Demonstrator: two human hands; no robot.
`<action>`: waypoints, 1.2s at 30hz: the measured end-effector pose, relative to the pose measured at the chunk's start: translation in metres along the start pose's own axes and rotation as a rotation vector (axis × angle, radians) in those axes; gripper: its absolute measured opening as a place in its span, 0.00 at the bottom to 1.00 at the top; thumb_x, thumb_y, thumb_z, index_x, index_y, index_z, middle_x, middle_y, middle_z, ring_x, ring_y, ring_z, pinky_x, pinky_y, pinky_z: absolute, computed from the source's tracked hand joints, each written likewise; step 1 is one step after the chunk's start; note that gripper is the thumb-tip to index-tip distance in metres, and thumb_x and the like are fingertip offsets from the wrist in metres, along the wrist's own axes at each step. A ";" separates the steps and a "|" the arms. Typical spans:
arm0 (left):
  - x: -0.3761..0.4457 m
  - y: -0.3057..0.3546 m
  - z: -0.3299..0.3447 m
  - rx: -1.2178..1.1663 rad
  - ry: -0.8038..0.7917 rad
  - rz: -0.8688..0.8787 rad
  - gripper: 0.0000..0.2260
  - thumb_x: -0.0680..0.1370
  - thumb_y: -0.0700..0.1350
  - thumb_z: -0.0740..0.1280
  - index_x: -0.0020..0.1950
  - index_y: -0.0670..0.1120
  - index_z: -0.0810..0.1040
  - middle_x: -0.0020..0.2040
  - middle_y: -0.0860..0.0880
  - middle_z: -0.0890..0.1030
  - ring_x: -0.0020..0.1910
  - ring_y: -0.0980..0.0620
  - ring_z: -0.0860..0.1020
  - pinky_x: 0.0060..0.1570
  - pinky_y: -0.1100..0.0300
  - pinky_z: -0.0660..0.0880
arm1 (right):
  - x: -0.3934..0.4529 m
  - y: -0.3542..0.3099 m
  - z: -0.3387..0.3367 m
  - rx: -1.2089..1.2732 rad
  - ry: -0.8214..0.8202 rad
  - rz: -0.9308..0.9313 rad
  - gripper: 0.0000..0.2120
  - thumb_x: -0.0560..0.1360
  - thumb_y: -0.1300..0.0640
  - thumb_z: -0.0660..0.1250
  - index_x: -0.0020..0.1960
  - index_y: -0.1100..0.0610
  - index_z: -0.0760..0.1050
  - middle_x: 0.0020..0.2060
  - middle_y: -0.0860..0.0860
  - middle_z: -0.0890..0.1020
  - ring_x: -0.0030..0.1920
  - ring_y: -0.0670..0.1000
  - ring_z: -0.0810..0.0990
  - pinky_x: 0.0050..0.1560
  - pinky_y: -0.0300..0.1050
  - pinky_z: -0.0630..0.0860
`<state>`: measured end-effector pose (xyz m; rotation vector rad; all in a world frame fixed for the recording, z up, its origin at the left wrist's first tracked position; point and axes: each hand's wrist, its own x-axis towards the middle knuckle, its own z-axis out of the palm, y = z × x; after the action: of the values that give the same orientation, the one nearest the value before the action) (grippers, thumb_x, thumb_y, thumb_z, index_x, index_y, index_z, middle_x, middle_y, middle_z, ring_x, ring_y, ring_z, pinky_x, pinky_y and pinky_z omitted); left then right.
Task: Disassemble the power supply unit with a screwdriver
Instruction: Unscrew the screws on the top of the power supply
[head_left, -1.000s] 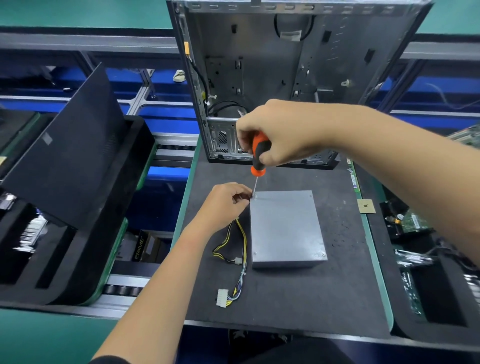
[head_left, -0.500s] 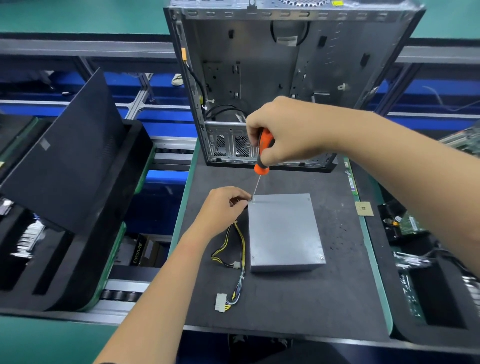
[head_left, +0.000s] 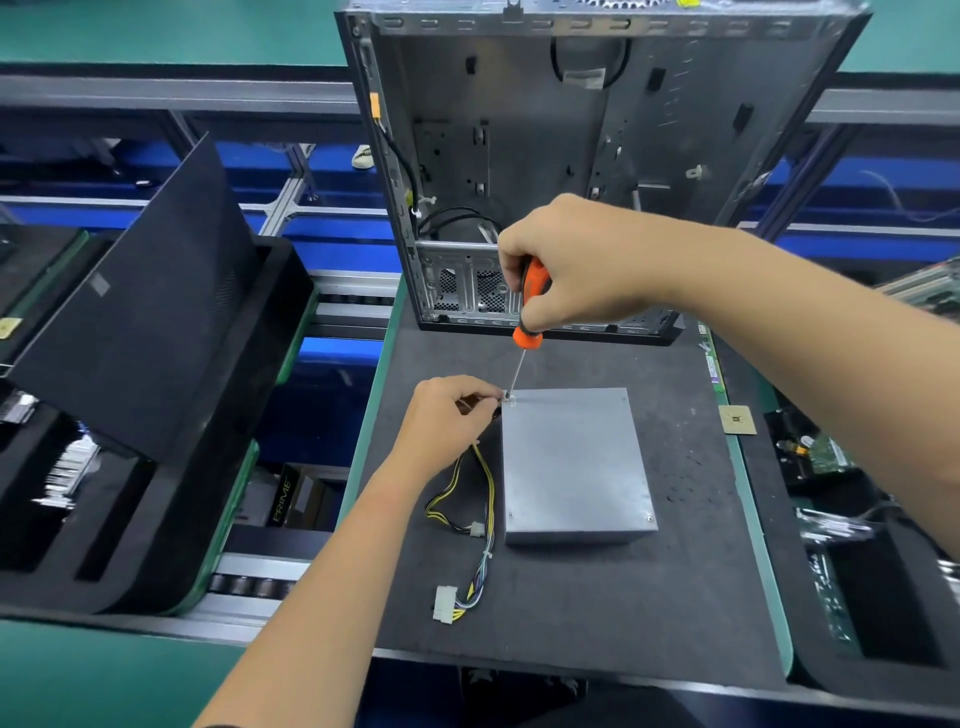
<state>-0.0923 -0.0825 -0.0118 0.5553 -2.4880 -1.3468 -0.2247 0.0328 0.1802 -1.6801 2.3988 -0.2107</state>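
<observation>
A grey metal power supply unit (head_left: 574, 462) lies flat on the black mat (head_left: 597, 613), its yellow and black cable bundle (head_left: 480, 519) trailing off its left side to a white connector. My right hand (head_left: 576, 265) grips an orange-handled screwdriver (head_left: 530, 306), held nearly upright with its tip on a screw at the unit's far left corner (head_left: 510, 400). My left hand (head_left: 449, 415) sits at that same corner, fingertips pinched close to the screwdriver tip; what they pinch is too small to tell.
An open, empty computer case (head_left: 597, 156) stands upright at the mat's far edge. A black foam tray (head_left: 130, 389) with a tilted black panel sits to the left. A small chip (head_left: 736, 420) lies at the mat's right edge, circuit boards beyond it.
My right hand and the screwdriver handle have shifted slightly right and upward in view; the tip stays on the corner screw. My left hand stays at the corner.
</observation>
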 end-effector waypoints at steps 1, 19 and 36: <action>0.000 0.000 0.001 -0.024 0.006 -0.022 0.06 0.74 0.41 0.70 0.47 0.48 0.85 0.40 0.57 0.83 0.40 0.60 0.80 0.42 0.70 0.76 | 0.001 0.000 0.001 -0.002 -0.003 0.001 0.07 0.67 0.55 0.72 0.43 0.54 0.76 0.33 0.43 0.75 0.36 0.42 0.73 0.33 0.44 0.71; 0.007 0.000 0.006 0.047 -0.024 0.036 0.02 0.75 0.45 0.71 0.45 0.51 0.84 0.43 0.57 0.81 0.43 0.59 0.78 0.41 0.73 0.72 | 0.001 -0.003 0.001 -0.024 -0.027 0.003 0.09 0.67 0.54 0.72 0.45 0.57 0.77 0.35 0.46 0.78 0.36 0.43 0.73 0.31 0.42 0.70; 0.006 -0.001 0.007 -0.019 -0.017 -0.007 0.08 0.75 0.41 0.70 0.43 0.55 0.82 0.42 0.58 0.82 0.43 0.59 0.79 0.45 0.64 0.75 | 0.003 -0.019 0.011 0.063 0.079 0.169 0.16 0.73 0.57 0.66 0.32 0.58 0.63 0.27 0.53 0.71 0.27 0.56 0.66 0.28 0.42 0.63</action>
<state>-0.1006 -0.0805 -0.0168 0.5510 -2.4859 -1.3818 -0.2053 0.0238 0.1738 -1.4590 2.5468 -0.3281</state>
